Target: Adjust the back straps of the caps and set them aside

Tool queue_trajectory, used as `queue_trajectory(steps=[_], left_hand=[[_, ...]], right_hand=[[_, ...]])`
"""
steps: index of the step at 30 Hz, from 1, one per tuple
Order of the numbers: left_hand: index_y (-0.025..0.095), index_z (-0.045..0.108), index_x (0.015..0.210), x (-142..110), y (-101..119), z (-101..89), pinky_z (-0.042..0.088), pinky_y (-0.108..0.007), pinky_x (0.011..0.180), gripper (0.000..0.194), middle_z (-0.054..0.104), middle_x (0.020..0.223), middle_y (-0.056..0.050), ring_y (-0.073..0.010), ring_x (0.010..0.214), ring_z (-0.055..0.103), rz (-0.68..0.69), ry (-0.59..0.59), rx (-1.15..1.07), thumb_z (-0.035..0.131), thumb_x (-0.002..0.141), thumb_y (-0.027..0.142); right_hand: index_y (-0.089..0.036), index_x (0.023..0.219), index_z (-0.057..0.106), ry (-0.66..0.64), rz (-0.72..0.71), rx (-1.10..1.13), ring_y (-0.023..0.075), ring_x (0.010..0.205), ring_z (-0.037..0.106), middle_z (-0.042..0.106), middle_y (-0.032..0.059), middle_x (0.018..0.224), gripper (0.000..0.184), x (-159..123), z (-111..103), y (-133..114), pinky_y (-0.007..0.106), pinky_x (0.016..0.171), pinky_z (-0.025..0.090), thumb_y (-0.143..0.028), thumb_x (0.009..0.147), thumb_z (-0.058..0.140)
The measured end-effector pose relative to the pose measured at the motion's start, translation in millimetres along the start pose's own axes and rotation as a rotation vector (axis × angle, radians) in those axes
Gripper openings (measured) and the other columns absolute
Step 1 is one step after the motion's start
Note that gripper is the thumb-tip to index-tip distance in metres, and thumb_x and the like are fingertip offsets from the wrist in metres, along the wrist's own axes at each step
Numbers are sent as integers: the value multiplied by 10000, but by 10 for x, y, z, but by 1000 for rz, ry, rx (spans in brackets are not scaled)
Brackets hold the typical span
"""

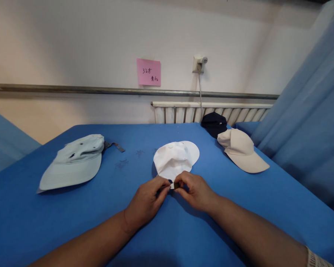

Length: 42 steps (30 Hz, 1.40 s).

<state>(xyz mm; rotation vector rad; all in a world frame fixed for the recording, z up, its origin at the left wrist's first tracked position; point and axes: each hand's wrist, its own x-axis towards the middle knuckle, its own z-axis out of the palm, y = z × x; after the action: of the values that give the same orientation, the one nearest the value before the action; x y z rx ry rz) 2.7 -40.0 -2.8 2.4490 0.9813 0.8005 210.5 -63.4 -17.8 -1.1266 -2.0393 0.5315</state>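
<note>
Prob. midway: white cap [174, 159] on blue table [144, 237], brim facing away, L hand [148, 198] pinching its strap [172, 186], R hand [197, 191] its dark clasp [176, 185], neither let go yet; light-blue cap [75, 163] has grey strap [117, 147] loose

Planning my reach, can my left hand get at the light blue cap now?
Probably yes: nothing stands between the left hand and the light blue cap, though that hand would first release the strap of the white cap.
</note>
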Motion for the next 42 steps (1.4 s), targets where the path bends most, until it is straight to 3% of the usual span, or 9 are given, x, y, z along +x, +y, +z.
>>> queue_trajectory(steps=[11,19,27,42], left_hand=[[219,582,1061,27,33,-40,501,-281,822,150,678,979,-23,-156,909,642,95,-69,33,493,941,202],[209,594,1093,-8,19,-24,529,-282,816,182,710,979,-29,-163,882,677,126,41,101,529,924,230],[205,607,1069,-9,37,-26,540,-270,810,161,724,955,-22,-150,860,687,184,73,133,531,932,237],[238,636,1084,32,65,-68,524,-261,801,204,689,978,-23,-144,892,655,96,-33,-29,485,946,229]], right_hand=[[-216,941,544,36,8,-19,131,734,554,592,-14,822,193,-6,19,-7,245,666,402,-82,812,598],[-212,954,532,45,-31,-60,138,747,559,596,3,847,164,-19,1,-45,247,669,409,-99,847,582],[-209,967,526,-8,-51,-86,145,758,569,602,17,877,128,-26,-30,-60,258,678,422,-126,877,565],[-211,942,534,12,-22,-40,137,771,564,600,1,867,136,-16,-25,-14,253,692,427,-129,853,595]])
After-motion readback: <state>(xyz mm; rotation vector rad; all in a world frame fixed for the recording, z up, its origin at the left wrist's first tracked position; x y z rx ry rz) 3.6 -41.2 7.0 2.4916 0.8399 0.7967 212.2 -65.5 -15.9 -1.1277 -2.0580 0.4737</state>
